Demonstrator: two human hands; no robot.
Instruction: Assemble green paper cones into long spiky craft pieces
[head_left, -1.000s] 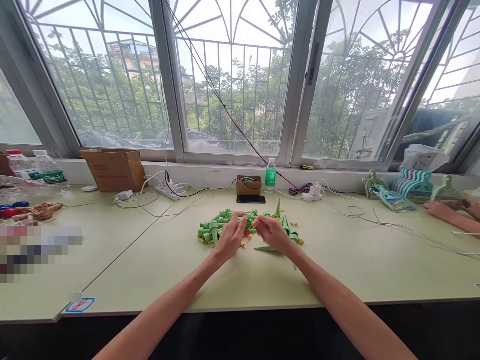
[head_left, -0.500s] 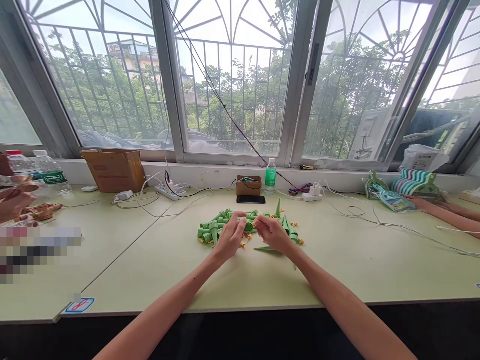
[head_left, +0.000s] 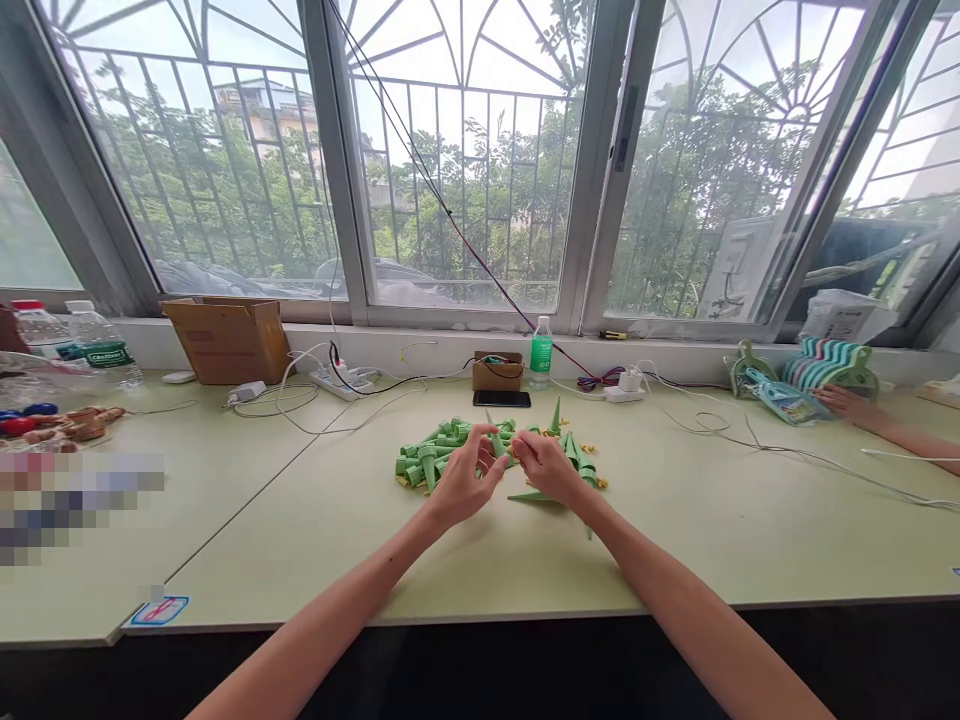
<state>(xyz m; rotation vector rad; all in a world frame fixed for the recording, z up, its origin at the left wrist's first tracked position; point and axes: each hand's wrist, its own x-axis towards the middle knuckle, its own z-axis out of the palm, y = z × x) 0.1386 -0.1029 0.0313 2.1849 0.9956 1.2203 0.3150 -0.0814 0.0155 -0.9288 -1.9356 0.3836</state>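
"What do we read, far left of our hands?"
"White lettering on the green-labelled bottle (head_left: 107, 353), too blurred to trust; nearer us, a pinkish mark on the tabletop (head_left: 300, 560) sticker (head_left: 174, 608)."
"Closer in?"
"Green cones (head_left: 427, 463) heaped beside our left hand (head_left: 463, 482). Light, stiff, smooth plastic, we'd judge: grip the wide collar, spare the thin tip. Its fingers are parted around a tip-up cone (head_left: 495, 438); touching or not, we can't tell."
"And beyond our hands?"
"A bottle with a bright green label (head_left: 541, 350), its print too small. Our right hand (head_left: 551, 470) has fingertips drawn together, on what we can't say. Past it, more cones and yellow curls (head_left: 589, 449), tiny and likely to roll; fingertips only!"
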